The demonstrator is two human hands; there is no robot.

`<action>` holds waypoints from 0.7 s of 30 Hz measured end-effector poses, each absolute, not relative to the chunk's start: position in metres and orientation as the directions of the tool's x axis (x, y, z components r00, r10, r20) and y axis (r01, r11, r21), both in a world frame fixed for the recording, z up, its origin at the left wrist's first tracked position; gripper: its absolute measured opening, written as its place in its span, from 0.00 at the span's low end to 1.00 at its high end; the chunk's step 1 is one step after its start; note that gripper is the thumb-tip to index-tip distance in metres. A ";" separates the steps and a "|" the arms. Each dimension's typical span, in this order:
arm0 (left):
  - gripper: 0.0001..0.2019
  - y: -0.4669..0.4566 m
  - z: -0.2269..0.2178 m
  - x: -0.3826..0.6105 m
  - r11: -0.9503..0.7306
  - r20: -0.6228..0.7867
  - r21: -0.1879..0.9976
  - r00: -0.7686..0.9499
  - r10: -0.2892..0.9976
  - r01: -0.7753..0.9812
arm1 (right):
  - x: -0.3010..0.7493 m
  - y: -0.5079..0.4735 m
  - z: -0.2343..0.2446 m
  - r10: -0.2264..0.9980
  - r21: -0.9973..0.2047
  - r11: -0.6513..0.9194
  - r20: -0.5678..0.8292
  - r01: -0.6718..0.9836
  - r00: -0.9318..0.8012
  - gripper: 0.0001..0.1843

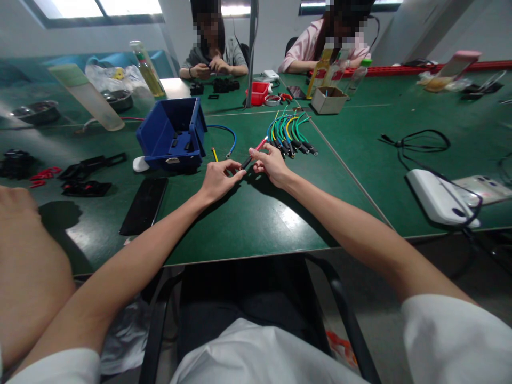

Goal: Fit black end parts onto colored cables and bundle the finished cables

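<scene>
Between my two hands is a slim rod (261, 144), red at its upper end and black lower down; its exact kind is unclear. My left hand (218, 180) pinches the black end between thumb and fingers. The fingers of my right hand (273, 165) are closed round its middle, close to the red part. Just beyond my right hand lies a bundle of green, yellow and blue wires (288, 128) with black ends. A blue wire (233, 140) and a short yellow wire piece (215, 154) rest past my left hand.
A blue bin (172, 159) with small black parts stands at left, a black phone (144, 206) before it. Another person's arm (34, 288) is at far left. A white device (436, 197) with a black cable lies right. Two people sit opposite, near a cardboard box (328, 103).
</scene>
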State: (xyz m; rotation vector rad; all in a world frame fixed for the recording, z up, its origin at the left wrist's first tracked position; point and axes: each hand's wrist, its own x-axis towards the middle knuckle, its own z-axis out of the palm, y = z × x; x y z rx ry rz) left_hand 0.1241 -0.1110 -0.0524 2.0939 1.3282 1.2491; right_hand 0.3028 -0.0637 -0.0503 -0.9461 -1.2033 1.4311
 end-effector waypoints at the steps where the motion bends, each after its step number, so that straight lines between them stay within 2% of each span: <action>1: 0.13 -0.111 -0.053 0.124 -0.487 0.480 0.694 0.163 0.862 0.530 | 0.303 -0.064 -0.050 0.981 -0.978 -0.003 0.038 -0.209 -0.192 0.22; 6: 0.13 -0.110 -0.053 0.124 -0.459 0.460 0.728 0.132 0.878 0.509 | 0.302 -0.065 -0.052 0.978 -0.975 0.026 0.071 -0.222 -0.197 0.24; 13: 0.12 -0.109 -0.052 0.122 -0.434 0.455 0.705 0.113 0.883 0.561 | 0.301 -0.063 -0.058 0.963 -0.970 0.078 0.133 -0.229 -0.235 0.26; 21: 0.12 -0.109 -0.050 0.121 -0.434 0.451 0.703 0.119 0.885 0.563 | 0.301 -0.062 -0.060 0.961 -0.974 0.084 0.136 -0.210 -0.242 0.24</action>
